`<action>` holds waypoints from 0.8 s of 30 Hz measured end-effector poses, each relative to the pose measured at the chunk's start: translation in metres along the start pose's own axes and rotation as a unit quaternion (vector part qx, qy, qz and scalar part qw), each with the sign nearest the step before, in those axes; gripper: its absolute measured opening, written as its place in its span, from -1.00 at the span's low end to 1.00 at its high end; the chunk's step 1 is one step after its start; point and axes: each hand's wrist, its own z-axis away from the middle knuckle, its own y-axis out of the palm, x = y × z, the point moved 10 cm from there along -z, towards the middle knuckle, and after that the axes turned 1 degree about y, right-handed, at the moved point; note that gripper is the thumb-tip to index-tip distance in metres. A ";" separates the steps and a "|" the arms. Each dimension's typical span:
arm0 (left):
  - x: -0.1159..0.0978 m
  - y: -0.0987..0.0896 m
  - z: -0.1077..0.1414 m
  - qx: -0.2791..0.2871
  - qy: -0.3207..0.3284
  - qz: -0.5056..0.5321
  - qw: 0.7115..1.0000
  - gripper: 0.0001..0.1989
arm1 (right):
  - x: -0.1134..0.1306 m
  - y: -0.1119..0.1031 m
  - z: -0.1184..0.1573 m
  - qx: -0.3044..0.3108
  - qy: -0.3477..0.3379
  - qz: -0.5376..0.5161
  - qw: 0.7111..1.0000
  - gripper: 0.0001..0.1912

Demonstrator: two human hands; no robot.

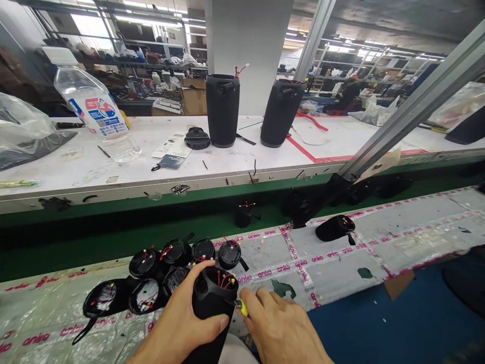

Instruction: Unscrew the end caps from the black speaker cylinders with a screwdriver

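Note:
My left hand [189, 313] is wrapped round a black cylindrical speaker housing [212, 303], its open top tilted toward me. Red, yellow and white-tipped wires show inside that top. At the right side of the rim, my right hand [280, 323] grips a small yellow tool [243, 307] with a metal end that meets the housing; most of the tool is hidden by my fingers. Just behind my left hand stand several similar speaker housings [146, 296], open ends up, with wires in them. One of them [109, 298] leans over at the left, a black strap hanging from it.
Another speaker housing [333, 228] lies on the taped plastic-covered bench [265, 253] to the right. On the white shelf [151, 177] stand two upright housings [223, 111], a water bottle [98, 108] and a black round part [197, 138]. A slanted metal post [409, 111] crosses the right side.

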 end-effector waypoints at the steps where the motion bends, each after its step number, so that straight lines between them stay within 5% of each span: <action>1: -0.001 0.001 0.001 0.001 -0.002 0.002 1.000 -0.26 | 0.001 0.000 0.000 -0.002 -0.003 0.003 1.000 -0.74; 24: 0.002 0.003 0.008 -0.027 -0.004 -0.058 0.998 -0.25 | 0.006 0.002 -0.003 -0.001 -0.024 0.012 1.000 -0.61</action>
